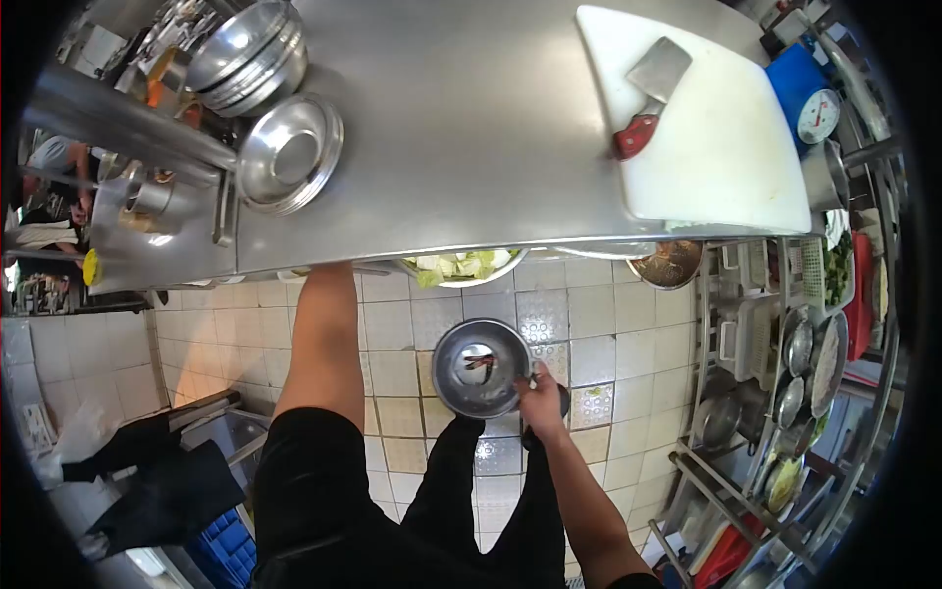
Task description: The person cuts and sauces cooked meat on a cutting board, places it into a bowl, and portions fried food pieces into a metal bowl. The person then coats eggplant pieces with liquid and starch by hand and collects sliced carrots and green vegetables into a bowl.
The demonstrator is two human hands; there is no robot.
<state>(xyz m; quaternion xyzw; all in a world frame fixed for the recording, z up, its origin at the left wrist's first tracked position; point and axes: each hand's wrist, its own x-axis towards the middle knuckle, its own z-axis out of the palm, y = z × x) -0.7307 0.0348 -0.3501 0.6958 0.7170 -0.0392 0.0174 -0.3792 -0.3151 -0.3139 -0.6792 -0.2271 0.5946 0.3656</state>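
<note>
My right hand (542, 401) is closed on the rim of a round metal bowl (453, 385), held over the tiled floor in front of my legs. A few thin, dark reddish pieces lie at the bottom of this bowl; I cannot make out what they are. My left forearm stretches forward under the edge of the steel table (451, 128), which hides my left hand. Just right of that arm, a large bowl of chopped pale green leaves (466, 265) shows partly below the table edge.
On the table are a white cutting board (726, 167) with a red-handled cleaver (653, 98), stacked metal bowls (257, 59) and metal plates (291, 157). A blue scale (800, 93) stands beyond the board. Racks of baskets and pans (751, 344) line the right. Another person (61, 162) is far left.
</note>
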